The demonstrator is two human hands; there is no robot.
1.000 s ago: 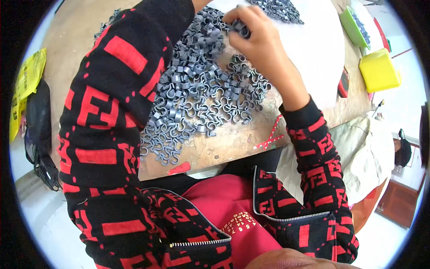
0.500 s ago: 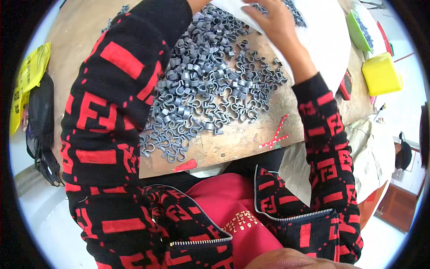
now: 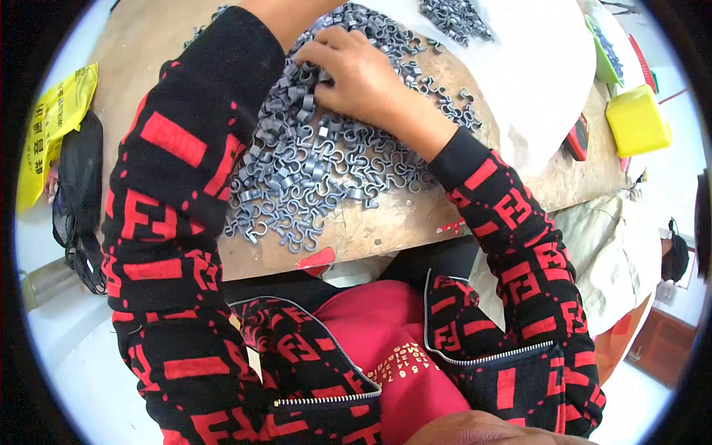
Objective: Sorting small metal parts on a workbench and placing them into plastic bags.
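Note:
A large heap of small grey plastic clips, hook-shaped with curled ends, covers the middle of the wooden table. My right hand lies over the upper part of this heap, fingers bent down among the clips. Its thumb stands apart from the fingers, with loose clips showing in the gap; I see nothing gripped. My left forearm reaches across the far left of the heap and runs out at the top edge, so my left hand is out of sight.
White sheeting lies right of the heap, with more clips on it. Farther right are a green container, a yellow box and a red-and-black object. A yellow bag and black bag hang at left.
My right hand has come down and left from the white sheeting onto the clip heap. My left forearm has shifted a little left, and its hand stays beyond the top edge.

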